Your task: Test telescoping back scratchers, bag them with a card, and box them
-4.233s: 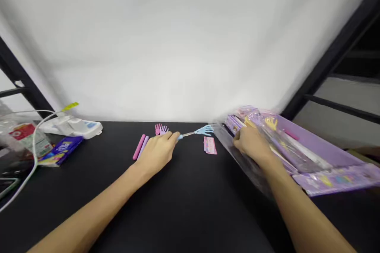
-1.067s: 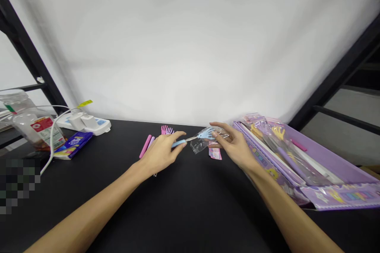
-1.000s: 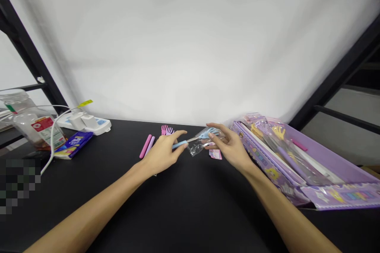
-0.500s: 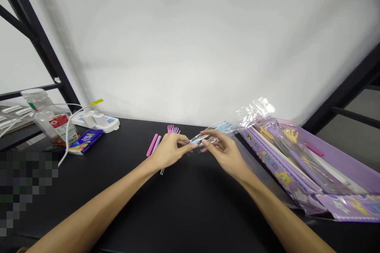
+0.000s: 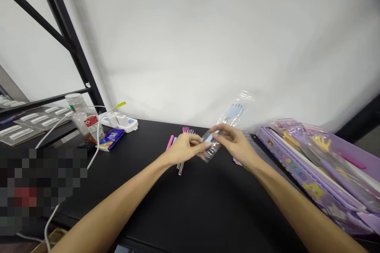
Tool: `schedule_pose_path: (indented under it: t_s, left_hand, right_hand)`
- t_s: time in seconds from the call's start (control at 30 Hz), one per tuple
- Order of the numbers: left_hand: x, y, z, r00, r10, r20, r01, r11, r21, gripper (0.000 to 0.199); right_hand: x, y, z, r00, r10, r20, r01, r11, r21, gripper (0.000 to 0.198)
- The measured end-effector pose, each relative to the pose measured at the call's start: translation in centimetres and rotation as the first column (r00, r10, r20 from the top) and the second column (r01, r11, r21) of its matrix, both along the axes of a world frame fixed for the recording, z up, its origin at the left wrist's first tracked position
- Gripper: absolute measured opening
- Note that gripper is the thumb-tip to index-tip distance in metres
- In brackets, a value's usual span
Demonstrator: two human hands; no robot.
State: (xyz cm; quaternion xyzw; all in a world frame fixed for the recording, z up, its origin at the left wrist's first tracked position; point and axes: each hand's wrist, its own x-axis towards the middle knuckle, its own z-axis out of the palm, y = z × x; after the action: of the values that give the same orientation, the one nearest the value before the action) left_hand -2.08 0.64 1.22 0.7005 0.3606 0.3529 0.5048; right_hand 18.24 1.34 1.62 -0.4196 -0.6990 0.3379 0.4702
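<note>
Fingers [image 5: 223,128] nearly closed, the right hand [image 5: 237,148] pinches a clear sleeve [image 5: 222,119] around a blue scratcher [image 5: 235,111], while the left hand [image 5: 181,149] grips the sleeve's lower end.

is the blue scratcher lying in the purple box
No, the blue scratcher is in a clear bag pinched in the right hand, apart from the purple box.

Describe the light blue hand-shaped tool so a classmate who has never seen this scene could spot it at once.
Start at the black table before the white wall. At mid-picture, the left grip and right grip hold a tilted clear sleeve. Inside is the tool, light blue, unlike the pink prongs and purple prongs to its left.
</note>
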Motion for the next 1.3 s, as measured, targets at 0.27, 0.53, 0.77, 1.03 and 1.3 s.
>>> schedule_pose_path:
  t_s: [0.27, 0.53, 0.77, 1.03, 1.3]
  left_hand:
    - [0.2, 0.1, -1.2, 0.998, -0.057, 0.001, 0.056, 0.993, -0.101, 0.050]
    - [1.4, -0.5, -1.9, 0.999, -0.047, -0.021, 0.046, 0.998, -0.035, 0.042]
    - [1.0, -0.9, -1.4, 0.974, 0.060, -0.219, -0.025, 0.986, 0.162, 0.046]
    - [-0.3, -0.9, -0.6, 0.896, 0.146, -0.419, 0.263, 0.586, 0.766, 0.021]
    - [1.2, -0.9, -1.0, 0.949, 0.294, -0.110, -0.190, 0.815, 0.547, 0.022]
  right_hand:
    - [-1.3, 0.4, -1.7, 0.997, 0.046, -0.065, -0.046, 0.999, 0.013, 0.024]
    - [-1.5, -0.3, -2.1, 0.995, 0.031, -0.092, -0.028, 0.999, 0.030, 0.019]
    - [0.1, -0.3, -1.6, 0.992, -0.017, -0.123, 0.014, 0.999, -0.030, 0.028]
    - [1.6, -0.1, -1.6, 0.988, -0.001, -0.155, -0.024, 0.987, -0.159, 0.037]
    - [1.0, -0.9, -1.0, 0.982, 0.176, -0.064, -0.181, 0.979, -0.092, 0.025]
